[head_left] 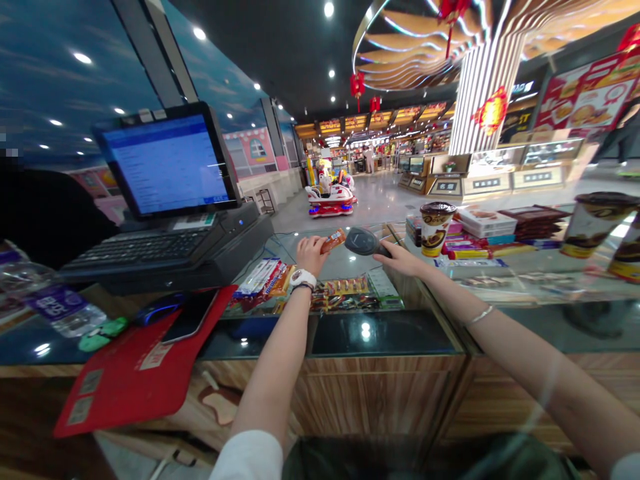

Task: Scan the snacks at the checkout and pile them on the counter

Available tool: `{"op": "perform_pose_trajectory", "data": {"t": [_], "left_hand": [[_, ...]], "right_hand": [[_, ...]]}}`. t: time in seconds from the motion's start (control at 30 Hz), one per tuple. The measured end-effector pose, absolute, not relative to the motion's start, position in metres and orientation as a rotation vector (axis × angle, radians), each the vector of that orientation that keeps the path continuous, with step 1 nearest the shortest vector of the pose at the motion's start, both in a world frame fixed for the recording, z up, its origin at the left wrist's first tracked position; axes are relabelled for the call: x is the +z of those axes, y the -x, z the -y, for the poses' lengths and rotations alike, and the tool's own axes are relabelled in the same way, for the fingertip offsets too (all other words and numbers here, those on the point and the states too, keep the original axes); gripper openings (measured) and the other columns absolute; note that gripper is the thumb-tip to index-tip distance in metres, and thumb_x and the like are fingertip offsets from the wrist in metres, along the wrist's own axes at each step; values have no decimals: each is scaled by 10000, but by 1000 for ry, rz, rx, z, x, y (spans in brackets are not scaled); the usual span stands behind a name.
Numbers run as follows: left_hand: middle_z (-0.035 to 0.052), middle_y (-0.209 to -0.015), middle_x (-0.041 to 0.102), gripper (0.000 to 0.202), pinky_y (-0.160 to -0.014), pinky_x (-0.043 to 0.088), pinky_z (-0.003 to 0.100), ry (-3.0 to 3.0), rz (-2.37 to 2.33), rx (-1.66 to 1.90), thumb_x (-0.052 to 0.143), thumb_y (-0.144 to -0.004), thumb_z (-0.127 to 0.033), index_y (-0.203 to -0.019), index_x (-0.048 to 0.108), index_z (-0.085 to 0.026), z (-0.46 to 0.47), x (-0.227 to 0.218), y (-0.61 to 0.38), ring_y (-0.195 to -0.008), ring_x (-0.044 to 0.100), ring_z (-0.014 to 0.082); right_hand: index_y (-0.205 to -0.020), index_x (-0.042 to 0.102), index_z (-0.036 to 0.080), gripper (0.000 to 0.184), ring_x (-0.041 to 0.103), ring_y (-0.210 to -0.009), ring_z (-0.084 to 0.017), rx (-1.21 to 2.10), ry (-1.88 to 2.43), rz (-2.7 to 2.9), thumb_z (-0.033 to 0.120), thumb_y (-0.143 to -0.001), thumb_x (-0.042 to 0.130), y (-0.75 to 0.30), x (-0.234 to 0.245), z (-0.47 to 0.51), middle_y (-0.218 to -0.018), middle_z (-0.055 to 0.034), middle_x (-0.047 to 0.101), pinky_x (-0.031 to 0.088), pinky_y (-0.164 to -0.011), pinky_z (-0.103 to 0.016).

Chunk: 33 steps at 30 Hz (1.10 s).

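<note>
My left hand (311,255), with a white watch at the wrist, is closed on a small orange-brown wrapped snack bar (333,241) over the glass counter. Facing it from the right is a dark grey barcode scanner (362,241), whose head is close to the bar's end. My right hand (401,259) grips the scanner's handle; part of the handle is hidden by the fingers. Left of my left wrist lies a pile of colourful snack packets (265,279) on the glass. More wrapped snacks (347,287) show beneath the counter glass between my arms.
A cash register screen (167,163) and keyboard (145,247) stand on the left. Nearer are a red mat (135,380), a phone (190,317), a mouse (159,308) and a water bottle (60,307). Dove cups (436,230) and stacked sweets (485,223) stand on the right counter.
</note>
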<state>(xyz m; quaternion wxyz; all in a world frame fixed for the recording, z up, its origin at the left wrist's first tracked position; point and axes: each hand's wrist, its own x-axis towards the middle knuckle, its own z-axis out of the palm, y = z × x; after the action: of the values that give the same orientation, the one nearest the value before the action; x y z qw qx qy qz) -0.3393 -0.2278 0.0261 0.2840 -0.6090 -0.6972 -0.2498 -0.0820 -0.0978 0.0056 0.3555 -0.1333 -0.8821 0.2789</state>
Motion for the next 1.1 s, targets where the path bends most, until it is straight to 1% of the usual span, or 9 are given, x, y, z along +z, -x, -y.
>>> {"op": "perform_pose_trajectory", "data": {"t": [0.27, 0.33, 0.4, 0.47, 0.63, 0.77, 0.93, 1.0, 1.1], "left_hand": [[77, -1164, 688, 378, -1115, 373, 475, 1614, 1910, -638, 677, -832, -178, -1200, 658, -260, 228, 29, 332, -1142, 613, 269], [74, -1172, 685, 379, -1127, 359, 455, 1626, 1920, -620, 672, -842, -189, -1214, 653, -260, 229, 30, 330, -1153, 607, 259], [68, -1167, 685, 379, -1133, 350, 443, 1635, 1917, -609, 662, -854, -196, -1227, 648, -264, 230, 31, 328, -1149, 605, 252], [63, -1160, 687, 383, -1135, 345, 438, 1640, 1911, -606, 655, -859, -200, -1236, 646, -267, 230, 32, 326, -1142, 605, 249], [58, -1177, 689, 385, -1149, 325, 435, 1676, 1889, -607, 655, -863, -211, -1245, 650, -261, 229, 31, 326, -1139, 605, 243], [52, -1203, 690, 388, -1166, 310, 445, 1697, 1881, -608, 657, -866, -211, -1250, 651, -265, 228, 30, 326, -1142, 609, 236], [46, -1229, 693, 392, -1183, 307, 454, 1726, 1889, -611, 671, -865, -216, -1252, 655, -272, 228, 31, 321, -1159, 612, 227], [46, -1238, 691, 408, -1184, 312, 458, 1742, 1871, -633, 682, -860, -220, -1264, 649, -271, 229, 33, 316, -1159, 615, 224], [40, -1245, 692, 416, -1189, 309, 469, 1756, 1830, -678, 686, -858, -219, -1267, 648, -283, 228, 38, 307, -1155, 622, 221]], "right_hand": [[-1317, 579, 175, 483, 602, -1090, -295, 507, 57, 2398, 369, -876, 628, 85, 6, 101, -1171, -137, 658, 461, -1001, -494], [-1347, 573, 186, 485, 588, -1134, -308, 429, 81, 2465, 317, -881, 615, 85, 3, 102, -1201, -144, 650, 397, -1058, -558], [-1371, 567, 208, 493, 561, -1202, -319, 379, 133, 2544, 271, -884, 596, 86, 0, 103, -1249, -145, 635, 290, -1114, -629], [-1393, 558, 239, 509, 536, -1251, -315, 354, 169, 2623, 237, -884, 580, 87, -3, 104, -1291, -137, 618, 211, -1137, -661], [-1407, 554, 300, 530, 527, -1260, -291, 333, 188, 2725, 223, -883, 588, 93, -9, 104, -1292, -110, 614, 181, -1148, -647], [-1403, 562, 292, 518, 531, -1248, -290, 297, 219, 2715, 246, -889, 605, 98, -14, 106, -1278, -114, 613, 210, -1151, -619], [-1419, 543, 244, 532, 575, -1176, -277, 306, 200, 2688, 268, -894, 625, 103, -22, 108, -1232, -130, 626, 368, -1084, -529], [-1422, 539, 218, 561, 588, -1158, -276, 310, 199, 2676, 235, -870, 638, 105, -24, 109, -1220, -134, 630, 411, -1054, -504], [-1413, 547, 191, 617, 575, -1205, -279, 300, 205, 2659, 150, -805, 638, 105, -24, 112, -1281, -137, 609, 415, -1071, -495]]}}
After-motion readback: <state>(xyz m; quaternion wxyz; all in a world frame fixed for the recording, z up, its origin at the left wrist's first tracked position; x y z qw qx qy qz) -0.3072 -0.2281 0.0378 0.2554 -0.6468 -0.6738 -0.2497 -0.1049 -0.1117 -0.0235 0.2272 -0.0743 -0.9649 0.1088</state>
